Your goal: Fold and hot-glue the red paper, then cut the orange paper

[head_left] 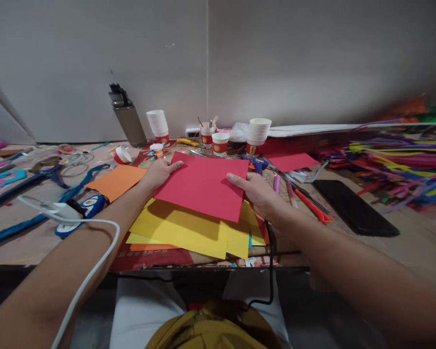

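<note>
A sheet of red paper [203, 186] is held up between both hands, above the table. My left hand [160, 173] pinches its left edge, thumb on top and the other fingers hidden beneath. On the right edge my right hand [259, 191] grips in the same way, its thumb lying over the paper. Below the red sheet lie overlapping sheets of yellow paper [189, 235], with bits of orange showing under them. An orange sheet [116, 182] lies left of my left hand. Behind my right hand is a blue glue gun [258, 166], partly hidden.
Stacked paper cups [157, 125] and a second cup stack [258, 133] stand at the back, near a dark bottle [129, 118]. To the right lie a red-orange utility knife [314, 206], a black phone [354, 206] and colourful pipe cleaners [403, 165]. A white cable [111, 237] crosses my left forearm.
</note>
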